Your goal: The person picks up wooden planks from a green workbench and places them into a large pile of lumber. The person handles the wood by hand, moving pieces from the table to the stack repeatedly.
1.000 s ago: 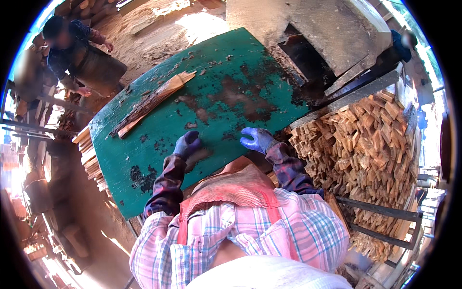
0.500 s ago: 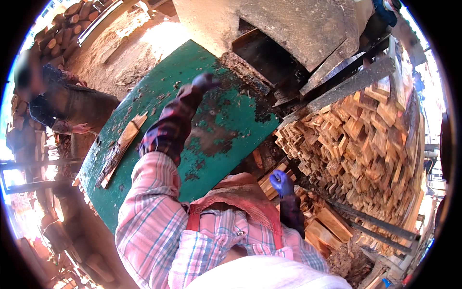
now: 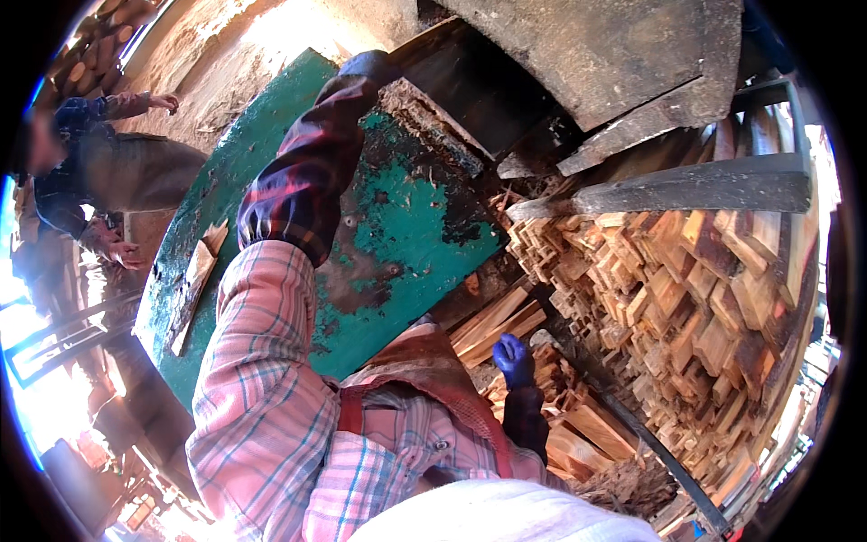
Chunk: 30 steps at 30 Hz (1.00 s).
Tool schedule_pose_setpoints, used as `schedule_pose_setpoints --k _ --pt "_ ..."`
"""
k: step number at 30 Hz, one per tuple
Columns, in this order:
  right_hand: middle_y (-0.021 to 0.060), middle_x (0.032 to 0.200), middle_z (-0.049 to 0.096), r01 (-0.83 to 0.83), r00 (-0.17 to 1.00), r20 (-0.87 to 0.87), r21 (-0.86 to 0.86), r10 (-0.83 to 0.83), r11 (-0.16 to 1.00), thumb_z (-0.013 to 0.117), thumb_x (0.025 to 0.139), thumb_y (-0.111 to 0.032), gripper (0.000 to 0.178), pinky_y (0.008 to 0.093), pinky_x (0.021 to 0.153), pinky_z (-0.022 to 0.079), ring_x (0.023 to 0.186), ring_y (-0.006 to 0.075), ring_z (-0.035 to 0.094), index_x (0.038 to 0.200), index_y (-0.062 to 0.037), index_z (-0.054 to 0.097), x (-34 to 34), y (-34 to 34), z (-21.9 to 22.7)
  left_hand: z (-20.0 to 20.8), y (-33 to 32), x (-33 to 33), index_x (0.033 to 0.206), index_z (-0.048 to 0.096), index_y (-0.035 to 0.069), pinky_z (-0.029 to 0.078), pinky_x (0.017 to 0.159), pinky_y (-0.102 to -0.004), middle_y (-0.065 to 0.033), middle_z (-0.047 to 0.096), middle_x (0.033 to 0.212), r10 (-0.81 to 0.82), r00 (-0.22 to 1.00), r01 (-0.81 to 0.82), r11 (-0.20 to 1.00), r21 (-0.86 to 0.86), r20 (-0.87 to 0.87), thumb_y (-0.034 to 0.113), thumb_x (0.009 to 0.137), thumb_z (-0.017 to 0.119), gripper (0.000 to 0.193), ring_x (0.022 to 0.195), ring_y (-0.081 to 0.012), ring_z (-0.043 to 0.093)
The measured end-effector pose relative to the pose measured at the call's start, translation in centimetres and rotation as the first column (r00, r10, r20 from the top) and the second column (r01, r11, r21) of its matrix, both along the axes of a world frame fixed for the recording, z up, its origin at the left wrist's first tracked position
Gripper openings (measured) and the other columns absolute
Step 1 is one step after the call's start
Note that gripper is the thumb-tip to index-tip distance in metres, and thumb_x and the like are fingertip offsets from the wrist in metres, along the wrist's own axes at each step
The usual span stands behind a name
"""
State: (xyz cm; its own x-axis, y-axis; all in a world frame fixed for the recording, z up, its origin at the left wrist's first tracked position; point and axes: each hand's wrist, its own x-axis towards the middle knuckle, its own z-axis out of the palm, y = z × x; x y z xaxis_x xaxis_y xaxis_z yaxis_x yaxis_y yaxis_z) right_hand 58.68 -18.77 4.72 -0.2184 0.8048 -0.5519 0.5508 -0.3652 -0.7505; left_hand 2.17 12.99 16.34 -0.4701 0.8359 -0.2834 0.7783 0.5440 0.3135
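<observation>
Landmark: the green table (image 3: pixel 361 339). Left hand (image 3: pixel 372 65), dark glove, at the table's far edge, sleeve lying across above the top; a dark opening (image 3: pixel 479 86) adjoins that edge. Glove fingers blend into shadow: cannot tell whether they grip anything. Right hand (image 3: pixel 513 361), blue glove, off the table's near right side; fingers curled in, no object seen in them. Nearest to it: pale wood strips (image 3: pixel 492 327) just beyond the table's near right edge; contact uncertain.

Handling (judged): strips stiff, probably light singly, rough, splinter-prone, unlikely to slip in a glove. Hold: round the middle, or by a free end. Bark-edged slab (image 3: pixel 194 287), on the table's left part: likely heavier, bark may flake; take the bare wood. Stack of cut wood (image 3: pixel 650 307) right of the table, co-worker (image 3: pixel 135 172) left of it
</observation>
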Motion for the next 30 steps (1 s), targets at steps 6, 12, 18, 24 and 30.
schedule_pose_setpoints --k 6,12,18,24,30 --pt "0.0135 0.1 0.063 0.008 0.998 -0.059 0.016 -0.007 1.0 0.065 0.08 -0.023 0.038 0.0308 0.08 0.047 0.093 0.0205 0.06 0.109 0.0009 0.057 -2.2 2.3 -0.4 -3.2 -2.0 -0.3 0.1 0.067 0.016 0.047 0.083 -0.0384 -0.0146 0.065 0.096 0.042 0.998 -0.04 0.998 0.04 -0.041 0.045 0.074 0.055 0.041 0.094 -0.031 0.061" --pt "0.0169 0.1 0.063 0.008 0.999 -0.034 0.092 -0.005 0.996 0.063 0.081 -0.024 0.037 0.0337 0.082 0.047 0.094 0.0242 0.061 0.108 0.001 0.058 -0.4 1.8 0.4 -1.7 -7.3 -0.3 0.096 0.067 0.011 0.049 0.077 -0.0377 -0.0151 0.065 0.091 0.083 0.995 -0.084 0.996 -0.022 -0.047 0.045 0.076 0.055 0.041 0.089 -0.0304 0.063" --pt "0.0117 0.1 0.061 0.11 0.978 -0.182 0.054 -0.099 0.992 0.066 0.08 -0.012 0.031 0.0284 0.082 0.047 0.093 0.0151 0.059 0.106 0.002 0.057 -3.0 0.5 1.8 -7.9 -28.6 -3.6 0.085 0.069 0.005 0.047 0.057 -0.028 -0.0028 0.064 0.069 0.058 0.707 -0.294 0.931 0.218 0.705 0.035 0.071 0.071 0.033 0.061 -0.0102 0.059" --pt "0.0097 0.109 0.059 0.057 0.836 -0.547 0.006 -0.044 0.998 0.055 0.088 -0.021 0.034 0.0281 0.081 0.047 0.096 0.0167 0.057 0.116 -0.0028 0.052 -18.0 2.0 8.1 -0.1 -48.7 7.3 0.096 0.064 0.001 0.045 0.057 -0.0255 -0.0018 0.063 0.078 0.351 0.241 -0.349 0.901 -0.257 0.905 0.031 0.078 0.068 0.035 0.064 -0.0085 0.057" --pt "-0.0021 0.093 0.062 -0.004 0.476 -0.55 -0.782 -0.686 0.624 0.06 0.084 -0.038 0.028 0.0229 0.061 0.044 0.07 0.0112 0.056 0.102 -0.0162 0.058 -26.4 -6.2 6.2 2.0 -63.5 15.5 0.098 0.064 0.002 0.045 0.06 -0.0263 0.0008 0.063 0.079 0.331 0.14 -0.182 0.935 -0.304 0.933 0.034 0.077 0.069 0.038 0.068 -0.0086 0.055"
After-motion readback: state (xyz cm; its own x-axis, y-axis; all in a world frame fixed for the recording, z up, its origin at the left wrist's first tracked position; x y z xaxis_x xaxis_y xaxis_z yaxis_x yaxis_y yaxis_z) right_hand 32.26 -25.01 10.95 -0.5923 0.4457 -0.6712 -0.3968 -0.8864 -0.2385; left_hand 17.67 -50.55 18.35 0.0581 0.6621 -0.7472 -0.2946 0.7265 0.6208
